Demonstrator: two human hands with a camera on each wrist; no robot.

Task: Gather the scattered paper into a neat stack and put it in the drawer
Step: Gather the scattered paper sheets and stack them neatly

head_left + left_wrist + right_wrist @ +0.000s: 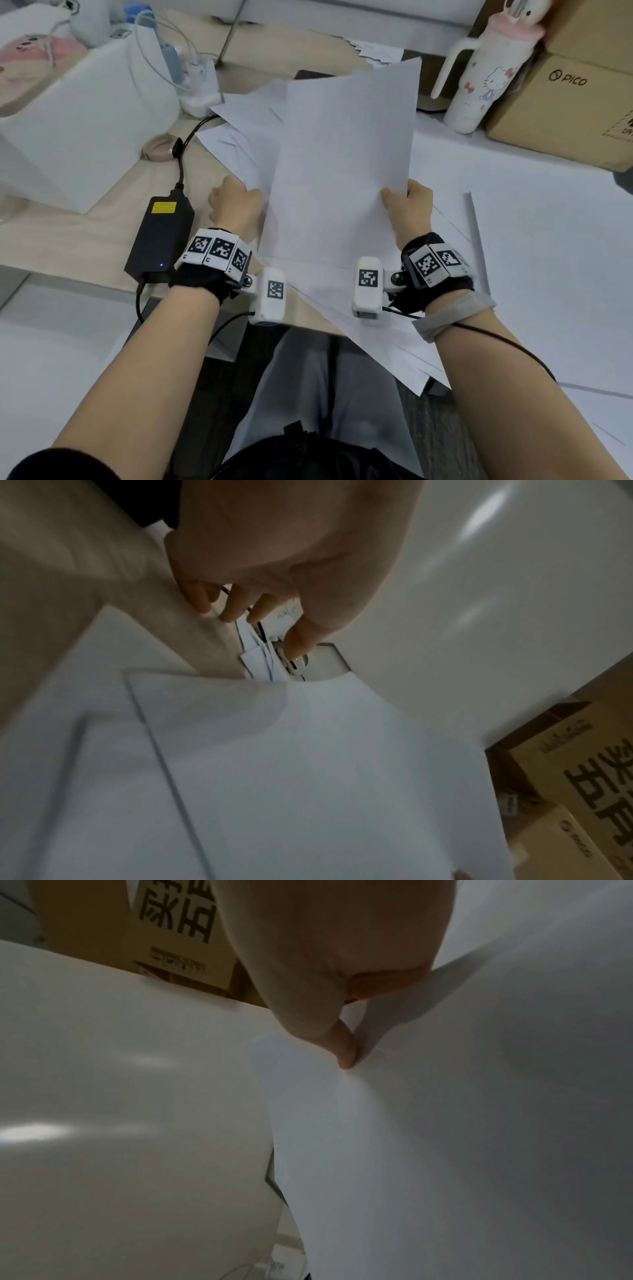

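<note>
While the right hand (409,212) pinches the right edge of a large white paper sheet (342,164), thumb on top and fingers underneath, the sheet is held tilted above the desk with its long axis running from near to far. In the right wrist view the thumb tip (346,1056) presses the sheet face close to the edge.

The left hand (236,204) sits at the sheet's left edge, next to the fanned white loose sheets (239,137) lying on the light wooden desk (102,219). In the left wrist view its fingers (232,607) are loosely curled and point down toward the sheet edges; whether they grip any paper cannot be told.

More loose sheets lie beneath the held one and extend near and right, past the desk edge. The coming move turns on this: the remaining paper lies far and left of the held sheet, nearest the left hand, with its edges out of line.

The paper is plain, thin and bends under its own weight. A black power adapter (161,233) lies left of the left hand. No drawer is visible.
</note>
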